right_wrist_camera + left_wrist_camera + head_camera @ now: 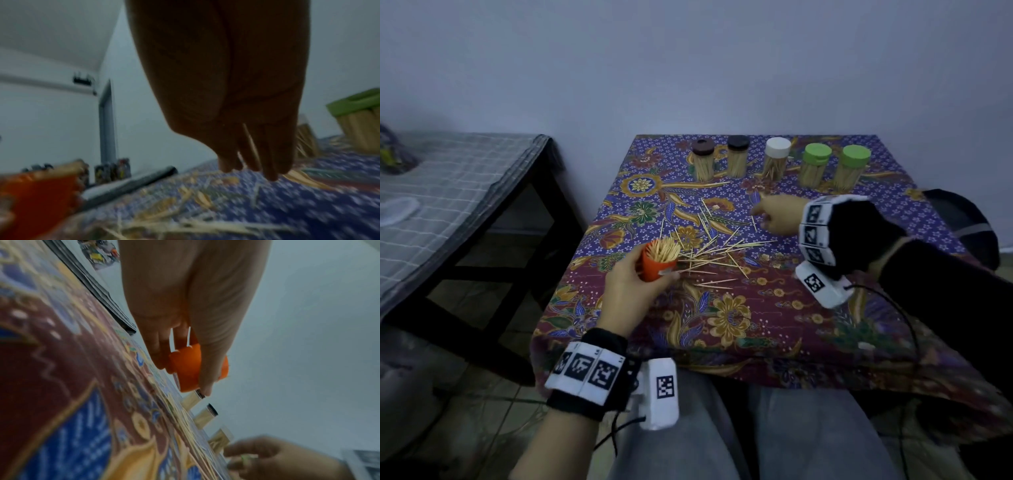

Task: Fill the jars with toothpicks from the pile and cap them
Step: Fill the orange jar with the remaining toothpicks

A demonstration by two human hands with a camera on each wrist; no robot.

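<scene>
Orange jar (658, 261) in left hand (632, 287)

A plain pale wall (688, 68) fills the background under dim, bluish light. The worktop (893, 342) stands against it, draped in a purple and maroon floral cloth (722, 325). Left of it is a dark wooden table (482, 274) with a grey checked cover (448, 192). Below lies a tiled floor (482, 394). A dark chair back (962, 219) shows past the worktop's right edge.
</scene>
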